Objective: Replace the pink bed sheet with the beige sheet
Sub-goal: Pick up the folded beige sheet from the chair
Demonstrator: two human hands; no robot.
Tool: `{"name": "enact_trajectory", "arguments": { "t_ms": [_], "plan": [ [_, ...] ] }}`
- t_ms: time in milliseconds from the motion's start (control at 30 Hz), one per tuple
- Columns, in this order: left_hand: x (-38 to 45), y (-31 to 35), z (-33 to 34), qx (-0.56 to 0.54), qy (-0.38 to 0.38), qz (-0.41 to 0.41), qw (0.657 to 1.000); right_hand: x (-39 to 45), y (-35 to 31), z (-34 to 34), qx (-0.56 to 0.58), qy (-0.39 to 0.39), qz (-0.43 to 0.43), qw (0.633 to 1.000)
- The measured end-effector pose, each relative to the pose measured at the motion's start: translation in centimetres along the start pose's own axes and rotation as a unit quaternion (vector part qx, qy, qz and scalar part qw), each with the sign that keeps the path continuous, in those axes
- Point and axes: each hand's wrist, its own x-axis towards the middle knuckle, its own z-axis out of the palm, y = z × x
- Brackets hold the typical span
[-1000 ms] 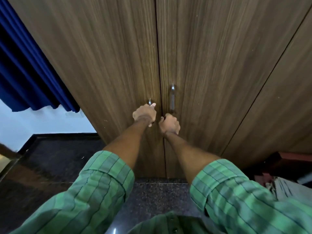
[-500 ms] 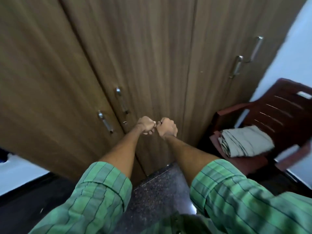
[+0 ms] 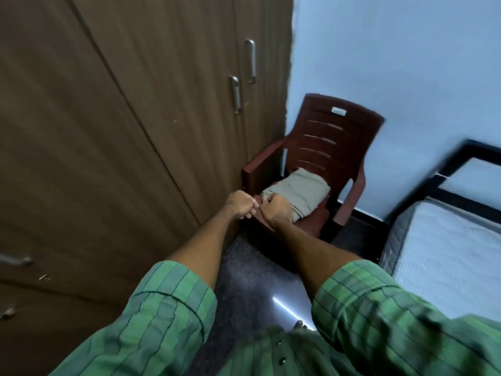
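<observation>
Before the chair [image 3: 329, 142] holding the beige sheet [image 3: 298, 192], both hands' fingers [image 3: 248, 210] curl shut, empty.

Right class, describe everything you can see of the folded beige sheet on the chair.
The beige sheet is a soft, cloth-like bundle, folded into a thick, rounded stack with layered edges showing at its near side. It lies flat on the seat of the dark red plastic chair, between the armrests, near the backrest. The right hand hides its near left corner; whether it touches is unclear.
</observation>
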Motion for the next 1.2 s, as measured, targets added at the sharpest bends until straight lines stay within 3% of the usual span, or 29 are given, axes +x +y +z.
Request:
{"name": "enact_trajectory", "arguments": {
  "t_ms": [133,333,600,733,800,900,1100,1200],
  "plan": [
    [5.6,3.6,4.0,0.028,-0.018,0.027,0.999,5.2,4.9,-2.8,0.011,-0.008,0.054,0.998],
    [13.4,7.1,8.5,0.126,-0.027,0.059,0.990,13.7,8.5,-3.8,0.029,-0.100,0.120,0.987],
    [29.3,7.8,12.0,0.147,-0.098,0.052,0.983,27.0,13.2,1.7,0.063,-0.088,0.244,0.964],
    [37.5,5.3,14.3,0.214,-0.130,-0.005,0.968,33.1,17.0,6.7,0.066,-0.165,0.273,0.945],
    [41.2,3.2,15.7,0.228,-0.107,-0.060,0.966,35.5,18.7,8.6,0.066,-0.219,0.271,0.935],
    [45.6,-0.3,17.3,0.202,-0.060,-0.151,0.966,37.7,21.5,11.1,0.054,-0.240,0.280,0.928],
    [49.4,-3.5,19.8,0.091,0.012,-0.247,0.965,40.3,24.5,15.1,0.037,-0.256,0.304,0.917],
    [50.6,-4.7,21.4,-0.076,0.032,-0.270,0.959,41.0,23.6,15.8,0.072,-0.227,0.327,0.914]
  ]
}}
